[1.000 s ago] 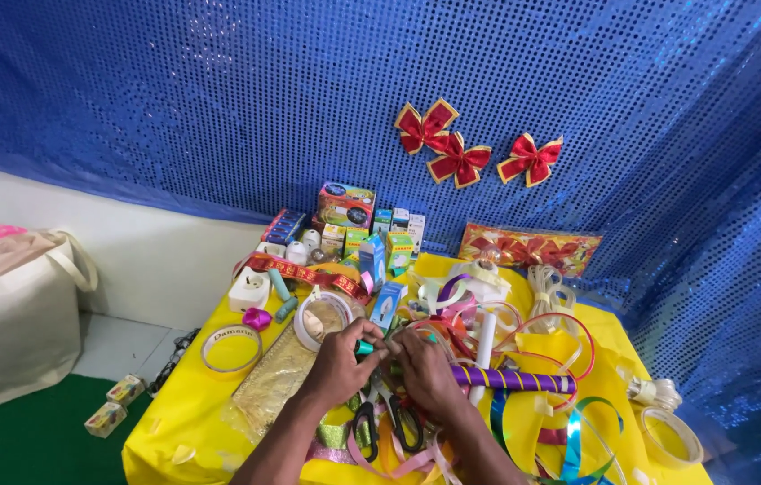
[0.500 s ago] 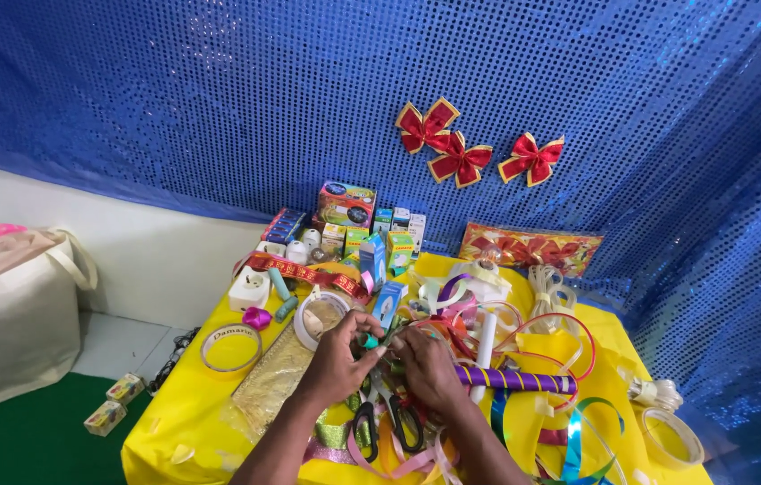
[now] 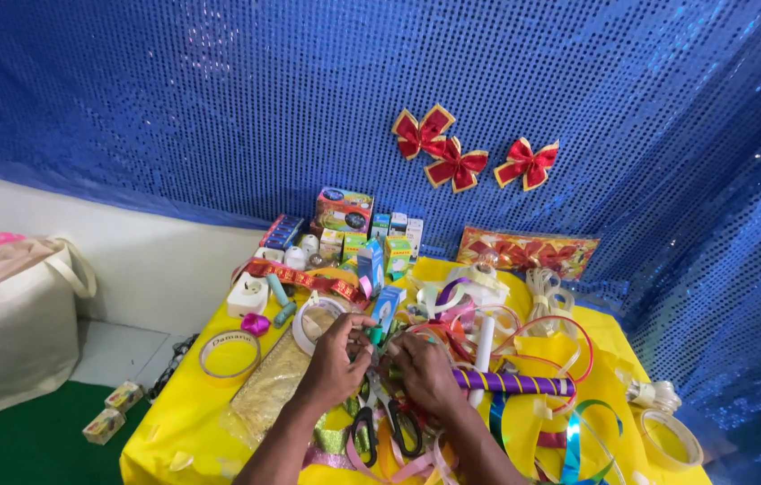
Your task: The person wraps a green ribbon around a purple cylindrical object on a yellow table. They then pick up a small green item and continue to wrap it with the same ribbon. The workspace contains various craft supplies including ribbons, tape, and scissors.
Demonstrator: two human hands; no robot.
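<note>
Yellow table cloth [image 3: 183,422] under clutter. Tape ring [image 3: 229,352] far left, gold mesh sheet [image 3: 274,386] beside it. Left hand [image 3: 337,361] fingers curled, pinching small green piece [image 3: 378,335] at table centre. Right hand [image 3: 425,370] touches same spot, grip hidden. Black-handled scissors [image 3: 387,422] below hands. Purple striped tube [image 3: 515,383] right.

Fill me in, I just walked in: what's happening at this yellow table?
A person works both hands together over a yellow table crowded with ribbons and small boxes. The left hand and right hand meet around a small green item, too small to identify. Black-handled scissors lie just below them. Three red bows hang on the blue sequin backdrop.
</note>
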